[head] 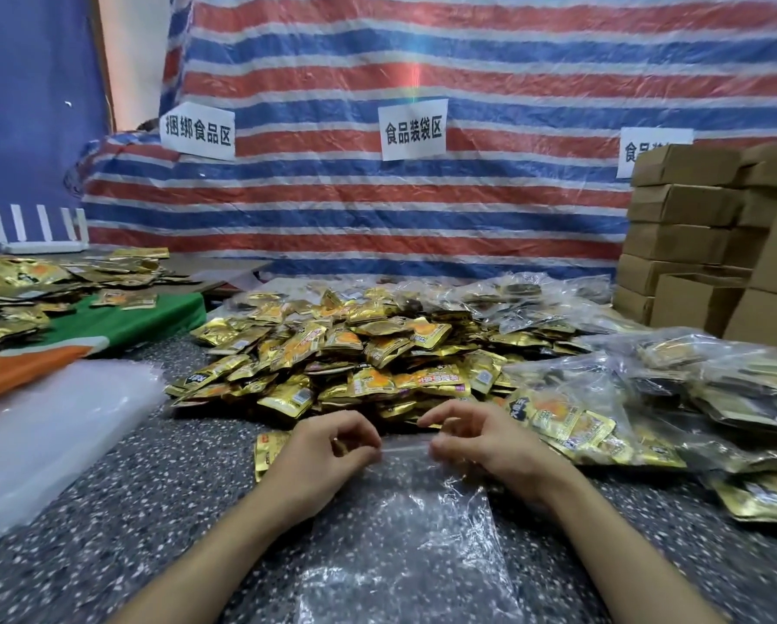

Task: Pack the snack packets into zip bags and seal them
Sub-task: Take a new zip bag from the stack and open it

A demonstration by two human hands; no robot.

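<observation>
Head view: your left hand (pixel 328 448) and right hand (pixel 486 443) sit close together over the speckled counter (pixel 152 511), fingers curled. Each pinches one end of the zip strip at the mouth of a clear zip bag (pixel 400 524). The bag lies flat on the counter between your forearms, mouth pointing away from you, crinkled, with nothing visible inside it. Just beyond your fingertips is the big pile of gold snack packets (pixel 355 353), its near edge almost touching the bag's mouth. One loose packet (pixel 267 448) lies just beside your left hand, partly hidden by it. To your right, filled zip bags (pixel 693 389) lie heaped, touching the pile. Behind them stand stacked cardboard boxes (pixel 693 245). To your left lies a stack of cloudy plastic sheets (pixel 40 434), then a green and orange cloth (pixel 130 317) with more packets on it. A striped tarp (pixel 377 209) with paper signs (pixel 413 128) covers the back.
</observation>
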